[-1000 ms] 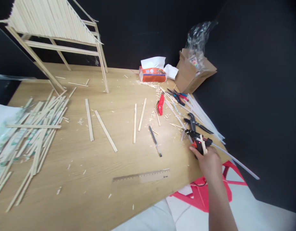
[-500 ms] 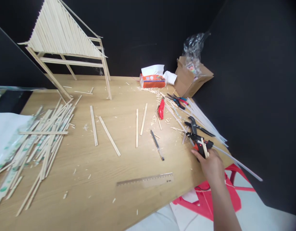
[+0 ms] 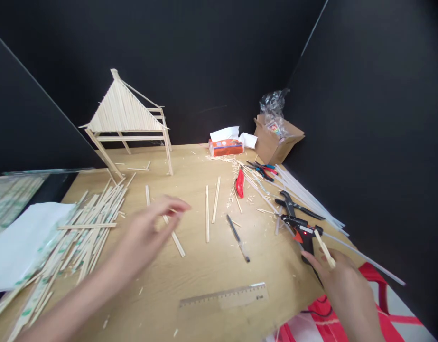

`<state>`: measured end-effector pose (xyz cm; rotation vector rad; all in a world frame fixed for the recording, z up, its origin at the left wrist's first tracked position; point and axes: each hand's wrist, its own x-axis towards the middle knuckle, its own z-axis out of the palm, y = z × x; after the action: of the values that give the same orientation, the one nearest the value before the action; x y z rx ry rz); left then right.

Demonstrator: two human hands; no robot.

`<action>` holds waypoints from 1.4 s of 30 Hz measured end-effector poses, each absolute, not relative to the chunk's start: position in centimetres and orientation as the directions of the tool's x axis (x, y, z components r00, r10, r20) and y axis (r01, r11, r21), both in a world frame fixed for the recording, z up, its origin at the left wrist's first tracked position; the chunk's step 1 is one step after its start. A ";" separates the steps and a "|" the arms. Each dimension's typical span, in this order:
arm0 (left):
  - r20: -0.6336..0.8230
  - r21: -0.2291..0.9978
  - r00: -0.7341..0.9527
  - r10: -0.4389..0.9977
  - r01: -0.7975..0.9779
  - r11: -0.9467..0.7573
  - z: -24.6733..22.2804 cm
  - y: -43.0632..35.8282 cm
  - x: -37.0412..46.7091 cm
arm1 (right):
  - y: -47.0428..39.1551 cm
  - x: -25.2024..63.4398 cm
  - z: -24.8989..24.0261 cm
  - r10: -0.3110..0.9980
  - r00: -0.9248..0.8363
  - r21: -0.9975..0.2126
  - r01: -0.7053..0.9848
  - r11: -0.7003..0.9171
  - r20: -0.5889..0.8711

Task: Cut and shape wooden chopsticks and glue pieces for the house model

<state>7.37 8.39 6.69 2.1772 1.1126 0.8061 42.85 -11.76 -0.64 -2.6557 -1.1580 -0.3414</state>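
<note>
My left hand (image 3: 147,232) is over the wooden table (image 3: 151,304), thumb and forefinger apart, with nothing between them. Below it lie a pair of sticks (image 3: 177,243) and another stick (image 3: 147,194). At the right, my right hand (image 3: 347,285) holds a short wooden stick (image 3: 324,249) between its fingers. Just beyond that hand the black glue gun (image 3: 304,233), with a small red light, lies on the table. Two more sticks (image 3: 207,213) (image 3: 216,199) stand apart in the middle.
A stick-built house frame (image 3: 124,111) stands at the back left, above a stick pile (image 3: 94,223). Tissue pack (image 3: 226,146), cardboard box (image 3: 275,142), red cutter (image 3: 239,184), pliers (image 3: 263,169), black cutters (image 3: 290,204), pen (image 3: 237,237) and ruler (image 3: 222,295) are around the table.
My left hand has come into view over the table. My right hand has drawn back from the glue gun, holding the short stick. The view has tilted up.
</note>
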 end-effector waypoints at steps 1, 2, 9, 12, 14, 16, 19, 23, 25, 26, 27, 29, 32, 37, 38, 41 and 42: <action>0.218 0.705 0.542 0.812 0.488 -0.515 5.7 8.4 8.0 | -11.6 42.7 -0.4 0.674 0.679 -0.092 0.721 -0.687 0.291; 0.179 0.709 0.602 0.778 0.470 -0.526 4.5 8.4 8.8 | -11.4 42.7 -0.2 0.668 0.695 -0.082 0.706 -0.703 0.266; 0.110 0.679 0.690 0.715 0.473 -0.561 -2.6 8.1 12.6 | -9.5 44.3 -0.7 0.651 0.759 -0.255 0.630 -0.733 0.002; 0.126 0.644 0.686 0.717 0.493 -0.585 -3.6 8.2 13.1 | -9.2 45.6 -1.5 0.629 0.775 -0.373 0.567 -0.735 -0.062; 0.139 0.612 0.680 0.719 0.512 -0.603 -4.0 8.3 13.4 | -9.1 46.3 -1.9 0.645 0.758 -0.448 0.547 -0.707 -0.093; 0.148 0.588 0.674 0.724 0.529 -0.612 -4.2 8.4 13.6 | -9.2 46.9 -1.9 0.668 0.736 -0.526 0.528 -0.667 -0.108; 0.144 0.581 0.673 0.726 0.536 -0.613 -4.4 8.4 13.7 | -10.0 48.2 -1.4 0.648 0.759 -0.572 0.505 -0.646 -0.063; 0.131 0.562 0.681 0.721 0.548 -0.620 -4.4 8.3 13.6 | -11.8 50.8 -0.7 0.529 0.848 -0.501 0.478 -0.722 0.047; 0.128 0.561 0.686 0.716 0.545 -0.623 -4.4 8.2 13.6 | -12.3 51.7 -0.7 0.532 0.844 -0.413 0.511 -0.754 0.073; 0.124 0.562 0.689 0.714 0.544 -0.623 -4.5 8.2 13.7 | -12.4 51.8 -0.9 0.548 0.833 -0.365 0.536 -0.761 0.079; 0.119 0.563 0.691 0.713 0.544 -0.622 -4.5 8.1 13.7 | -12.4 51.8 -1.1 0.564 0.821 -0.322 0.558 -0.764 0.085; 0.108 0.563 0.694 0.712 0.548 -0.619 -4.4 8.0 13.8 | -12.1 51.4 -1.6 0.578 0.809 -0.264 0.584 -0.768 0.110; 0.087 0.569 0.698 0.711 0.551 -0.610 -4.2 7.7 13.7 | -11.5 50.4 -2.3 0.585 0.794 -0.228 0.608 -0.760 0.167; 0.094 0.580 0.700 0.708 0.540 -0.610 -4.4 7.6 13.6 | -11.8 50.0 -2.4 0.631 0.753 -0.219 0.658 -0.720 0.186; 0.101 0.582 0.697 0.709 0.537 -0.611 -4.4 7.6 13.6 | -12.1 50.0 -2.4 0.641 0.746 -0.221 0.666 -0.712 0.182; 0.109 0.587 0.691 0.714 0.535 -0.608 -4.3 7.6 13.7 | -12.9 49.9 -2.4 0.653 0.728 -0.220 0.686 -0.694 0.208; 0.104 0.584 0.690 0.716 0.540 -0.606 -4.2 7.6 13.7 | -13.2 49.8 -2.3 0.649 0.723 -0.214 0.691 -0.691 0.237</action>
<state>13.71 7.60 -4.23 2.3798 0.9640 0.4490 49.82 -13.23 -2.33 -2.6408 -1.0524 -0.2064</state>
